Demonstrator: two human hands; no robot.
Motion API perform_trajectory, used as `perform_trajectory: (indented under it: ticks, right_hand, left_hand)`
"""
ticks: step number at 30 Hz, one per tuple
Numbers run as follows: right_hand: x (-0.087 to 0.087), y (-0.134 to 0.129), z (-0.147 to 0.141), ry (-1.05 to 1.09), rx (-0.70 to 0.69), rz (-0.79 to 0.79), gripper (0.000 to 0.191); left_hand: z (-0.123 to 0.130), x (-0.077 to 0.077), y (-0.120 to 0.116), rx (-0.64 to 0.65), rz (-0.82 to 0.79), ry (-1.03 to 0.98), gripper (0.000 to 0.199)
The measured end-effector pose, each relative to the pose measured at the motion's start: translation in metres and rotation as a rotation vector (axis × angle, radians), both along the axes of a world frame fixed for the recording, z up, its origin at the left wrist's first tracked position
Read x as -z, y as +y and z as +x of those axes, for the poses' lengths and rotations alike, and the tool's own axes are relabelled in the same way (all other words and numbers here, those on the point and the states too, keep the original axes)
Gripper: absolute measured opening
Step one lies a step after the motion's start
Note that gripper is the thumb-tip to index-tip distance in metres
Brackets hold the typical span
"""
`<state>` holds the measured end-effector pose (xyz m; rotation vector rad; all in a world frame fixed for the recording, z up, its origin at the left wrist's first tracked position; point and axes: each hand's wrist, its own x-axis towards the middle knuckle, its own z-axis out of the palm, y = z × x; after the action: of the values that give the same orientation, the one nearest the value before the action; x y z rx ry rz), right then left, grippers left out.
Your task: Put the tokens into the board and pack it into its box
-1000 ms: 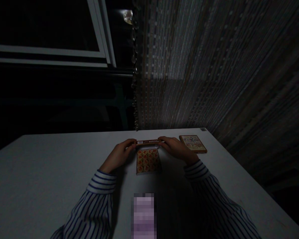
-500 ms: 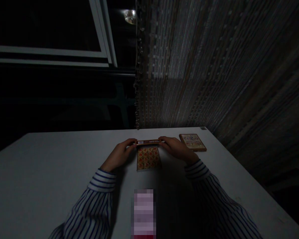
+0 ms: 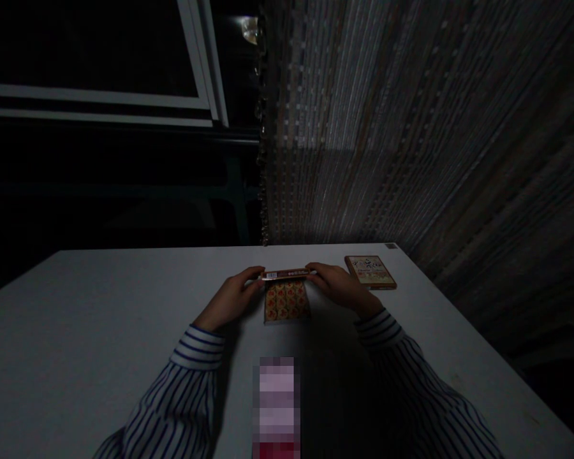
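A flat brown box lid (image 3: 287, 275) with a barcode on its near edge is held level between my two hands. My left hand (image 3: 234, 294) grips its left end, thumb and fingers closed on the corner. At the right end, my right hand (image 3: 337, 285) pinches the other corner. Just below and in front of the lid lies a shallow tray of round Chinese chess pieces (image 3: 286, 301) with red characters, set in rows. The lid overlaps the tray's far edge; whether they touch I cannot tell.
Right of my right hand, a flat printed box or lid (image 3: 370, 272) with Chinese characters lies on the white table (image 3: 124, 331). A blurred-out pinkish object (image 3: 277, 401) is at the near edge. Behind the table hangs a string curtain (image 3: 335, 127); the room is dark.
Both hands keep hold of the lid, which now covers slightly more of the tray's far side. The view has shifted a little.
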<state>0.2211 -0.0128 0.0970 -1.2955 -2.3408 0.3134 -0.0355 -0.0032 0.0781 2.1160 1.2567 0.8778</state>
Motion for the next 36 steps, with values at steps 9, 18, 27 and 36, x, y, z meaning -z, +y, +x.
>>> perform_trajectory:
  ticks: [9,18,27,36]
  right_hand:
    - [0.001,-0.006,0.000,0.013,-0.011,0.003,0.026]
    - [0.010,-0.008,0.002,-0.006,-0.011,0.046,0.025]
    - [0.013,-0.013,0.001,-0.029,-0.017,0.081,0.026]
    - [0.026,-0.015,0.003,-0.032,-0.015,0.107,0.034]
  left_hand:
    - [0.000,0.002,-0.005,0.015,0.003,-0.010,0.042]
    - [-0.001,0.004,-0.008,0.026,0.019,-0.010,0.039]
    - [-0.002,0.005,-0.013,0.038,0.035,0.013,0.038]
    - [-0.005,0.010,-0.018,0.056,0.071,0.039,0.037]
